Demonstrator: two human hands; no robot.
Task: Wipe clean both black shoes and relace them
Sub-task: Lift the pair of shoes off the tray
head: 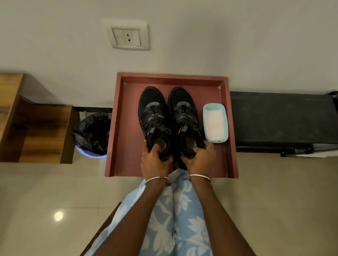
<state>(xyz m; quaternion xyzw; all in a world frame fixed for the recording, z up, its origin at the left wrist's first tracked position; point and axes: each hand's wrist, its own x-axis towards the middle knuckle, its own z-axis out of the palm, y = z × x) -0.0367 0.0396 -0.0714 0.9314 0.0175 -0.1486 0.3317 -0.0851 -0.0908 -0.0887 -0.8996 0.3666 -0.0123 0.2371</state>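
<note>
Shoes sit side by side on red tray, long axes running near-to-far: toes point far, toward the wall, heels near, right at the hands. L hand grips the heel of L shoe, thumb hooked into the collar; R hand is wrapped round the heel of R shoe the same way. Hands are close together but each is clamped on its own shoe. The shoes look to be touching along their inner sides, tho it's too dark to be sure. Laces look threaded thru both, ends loose over the tongues, so probably no wiping or unlacing is done yet. Teal dish w/ white cloth lies just right of R shoe, also lengthwise near-to-far, its near end just beyond the R hand's fingers. So R hand is much nearer the cloth; L hand would have to cross both shoes. Likely move: R lets go and reaches a bit far-right for the cloth while L holds a shoe steady by the heel.
</note>
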